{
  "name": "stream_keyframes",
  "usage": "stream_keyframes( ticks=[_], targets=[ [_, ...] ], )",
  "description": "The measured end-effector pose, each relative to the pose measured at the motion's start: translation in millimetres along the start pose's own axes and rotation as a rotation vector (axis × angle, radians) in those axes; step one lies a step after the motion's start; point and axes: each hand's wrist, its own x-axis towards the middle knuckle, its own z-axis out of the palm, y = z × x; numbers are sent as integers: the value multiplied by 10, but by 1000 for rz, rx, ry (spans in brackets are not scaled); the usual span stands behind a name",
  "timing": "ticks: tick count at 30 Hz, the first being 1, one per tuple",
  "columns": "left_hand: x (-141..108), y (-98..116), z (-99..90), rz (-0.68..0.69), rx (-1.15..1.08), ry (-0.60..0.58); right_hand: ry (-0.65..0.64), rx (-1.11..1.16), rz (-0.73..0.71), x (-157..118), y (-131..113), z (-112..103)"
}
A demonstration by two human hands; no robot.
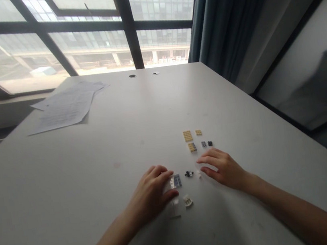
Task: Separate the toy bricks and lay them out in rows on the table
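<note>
My left hand [154, 188] rests on the table with thumb and fingers apart, over the left part of a clear plastic bag [175, 206]. Grey-blue plates [177, 180] show between its fingertips. My right hand [223, 169] hovers with fingers parted beside small pale pieces [199, 174]; nothing shows in its grasp. Between the hands lies a small black and white piece [189, 174]. A cream curved piece [188, 201] sits nearer the front. Beyond the right hand are yellow plates [187, 136], a smaller yellow piece [198, 132], a yellow and grey stack [192, 147], a grey piece [203, 144] and a black piece [210, 143].
Printed papers [64, 108] lie at the far left of the white table [139, 122]. Two round cable holes are near its far edge. Windows stand behind it, with a dark blue curtain [227, 16] on the right.
</note>
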Motion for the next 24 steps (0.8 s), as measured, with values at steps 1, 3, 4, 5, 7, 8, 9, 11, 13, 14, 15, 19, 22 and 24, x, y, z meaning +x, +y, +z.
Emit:
stream_keyframes(
  ticks=[1, 3, 4, 5, 7, 8, 9, 11, 13, 14, 15, 19, 22, 24],
  targets=[
    [10, 13, 11, 8, 8, 8, -6, 1, 4, -11, -20, 3],
    [22, 20, 32, 19, 23, 15, -19, -1, 10, -29, -71, 17],
    [25, 15, 41, 23, 30, 14, -31, -5, 14, -32, -102, 30],
    [26, 5, 46, 27, 35, 11, -47, -13, 19, -29, -136, 47],
    [21, -28, 44, 33, 40, 11, -99, -36, 33, -3, -208, 94],
    [16, -47, 37, 33, 41, 13, -132, -47, 37, 20, -243, 123],
    [9, -67, 28, 31, 43, 13, -162, -55, 43, 48, -275, 155],
    [-10, -97, 8, 22, 46, 6, -205, -57, 55, 114, -327, 222],
    [-34, -105, -5, 18, 44, -5, -220, -51, 70, 178, -361, 286],
    [-46, -102, -6, 17, 40, -6, -222, -49, 74, 205, -374, 314],
    [-56, -94, -5, 18, 35, -3, -227, -50, 74, 227, -384, 339],
    [-70, -65, 9, 25, 11, 9, -256, -53, 57, 277, -415, 396],
    [-65, -70, 20, 37, -6, 3, -260, -56, 59, 295, -427, 405],
    [-63, -76, 34, 42, -9, 3, -254, -66, 56, 304, -429, 411]
  ],
)
